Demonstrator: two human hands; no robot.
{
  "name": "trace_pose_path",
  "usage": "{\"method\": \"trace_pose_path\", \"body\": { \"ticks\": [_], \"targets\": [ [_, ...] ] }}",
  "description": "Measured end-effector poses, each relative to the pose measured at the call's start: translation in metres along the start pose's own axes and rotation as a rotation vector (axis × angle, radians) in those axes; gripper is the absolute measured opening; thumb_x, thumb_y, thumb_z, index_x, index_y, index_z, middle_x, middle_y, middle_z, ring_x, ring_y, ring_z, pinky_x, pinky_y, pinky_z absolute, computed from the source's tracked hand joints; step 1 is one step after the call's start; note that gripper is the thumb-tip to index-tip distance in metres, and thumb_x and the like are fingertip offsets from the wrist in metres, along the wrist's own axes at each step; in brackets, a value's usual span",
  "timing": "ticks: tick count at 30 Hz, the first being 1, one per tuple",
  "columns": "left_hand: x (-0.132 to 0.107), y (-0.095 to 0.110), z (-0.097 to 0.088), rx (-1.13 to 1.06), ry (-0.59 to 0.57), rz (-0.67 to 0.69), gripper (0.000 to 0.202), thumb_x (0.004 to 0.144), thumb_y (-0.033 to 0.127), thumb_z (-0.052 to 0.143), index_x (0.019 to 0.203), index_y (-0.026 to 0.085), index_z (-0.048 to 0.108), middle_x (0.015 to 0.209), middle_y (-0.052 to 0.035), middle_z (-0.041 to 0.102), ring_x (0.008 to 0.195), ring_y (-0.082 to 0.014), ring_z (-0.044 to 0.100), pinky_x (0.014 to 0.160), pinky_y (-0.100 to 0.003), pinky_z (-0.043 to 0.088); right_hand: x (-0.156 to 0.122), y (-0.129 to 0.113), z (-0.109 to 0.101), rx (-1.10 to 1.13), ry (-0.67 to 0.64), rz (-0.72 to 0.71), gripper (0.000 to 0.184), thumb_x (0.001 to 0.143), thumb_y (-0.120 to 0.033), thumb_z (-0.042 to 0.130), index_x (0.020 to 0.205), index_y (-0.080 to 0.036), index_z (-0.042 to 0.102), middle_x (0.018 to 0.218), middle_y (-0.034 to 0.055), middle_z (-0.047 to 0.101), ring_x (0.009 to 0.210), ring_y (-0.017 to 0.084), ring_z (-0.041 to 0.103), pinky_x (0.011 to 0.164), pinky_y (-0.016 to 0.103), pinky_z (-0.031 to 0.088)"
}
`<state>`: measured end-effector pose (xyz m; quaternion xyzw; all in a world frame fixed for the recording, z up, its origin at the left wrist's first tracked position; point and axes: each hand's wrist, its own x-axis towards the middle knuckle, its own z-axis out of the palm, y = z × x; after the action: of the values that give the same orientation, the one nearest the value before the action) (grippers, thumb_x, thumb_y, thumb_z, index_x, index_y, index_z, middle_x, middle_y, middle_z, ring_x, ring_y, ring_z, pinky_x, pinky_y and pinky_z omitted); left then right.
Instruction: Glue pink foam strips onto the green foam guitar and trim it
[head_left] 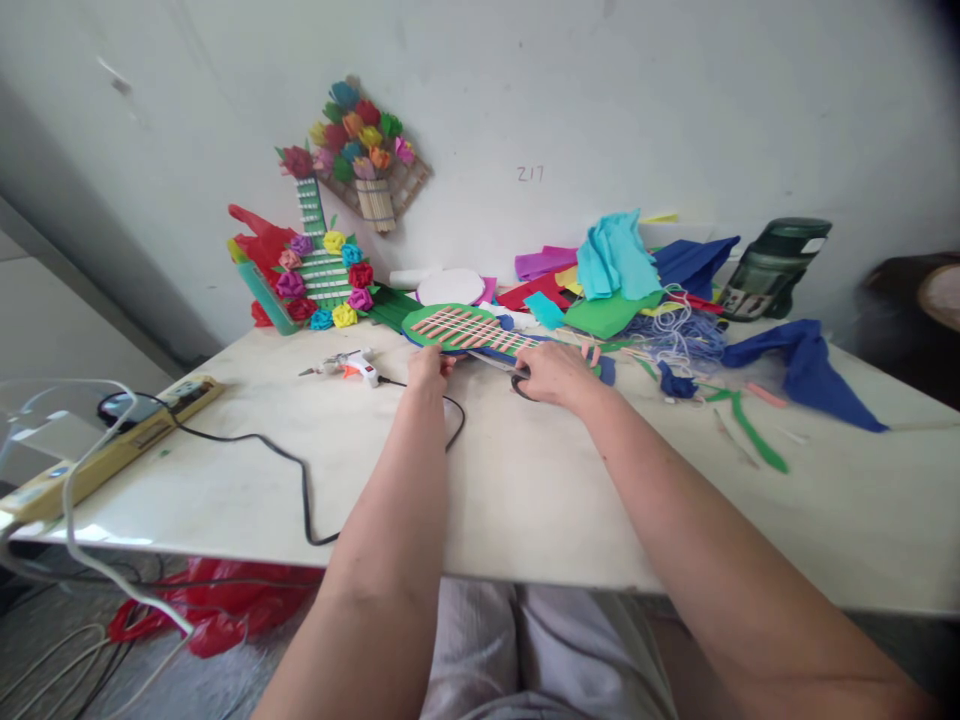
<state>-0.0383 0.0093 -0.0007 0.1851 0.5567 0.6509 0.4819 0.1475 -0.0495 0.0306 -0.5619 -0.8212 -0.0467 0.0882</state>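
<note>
A guitar-shaped paper craft lies at mid-table, green with a blue edge, pink strips and white strings across it. At its near edge, on the left, my left hand is closed, with the fingertips gripping that edge. My right hand is closed on a pair of scissors with dark handles, by the guitar's narrow end. The scissor blades point left along the near edge. Part of the neck is hidden behind my right hand. Left of my hands rests a white glue gun with a black cord.
A flower-trimmed guitar craft leans on the wall beside a green-capped bottle. Coloured paper, tangled blue string and a dark bottle crowd the back right. A yellow power strip sits at the left edge.
</note>
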Motion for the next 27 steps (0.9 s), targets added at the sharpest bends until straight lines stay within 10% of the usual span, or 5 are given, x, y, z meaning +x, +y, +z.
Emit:
{"method": "trace_pose_path", "body": {
  "ticks": [27],
  "targets": [
    [-0.0039, -0.0009, -0.0013, 0.013, -0.025, 0.034, 0.021, 0.083, 0.004, 0.045, 0.066, 0.016, 0.044, 0.042, 0.0001, 0.049, 0.031, -0.0048, 0.034, 0.035, -0.015, 0.02, 0.0069, -0.0061, 0.0026, 0.02, -0.088, 0.028, 0.029, 0.075, -0.035, 0.055, 0.095, -0.021, 0.071, 0.101, 0.012, 0.07, 0.093, 0.027, 0.064, 0.076, 0.033, 0.046]
  ]
}}
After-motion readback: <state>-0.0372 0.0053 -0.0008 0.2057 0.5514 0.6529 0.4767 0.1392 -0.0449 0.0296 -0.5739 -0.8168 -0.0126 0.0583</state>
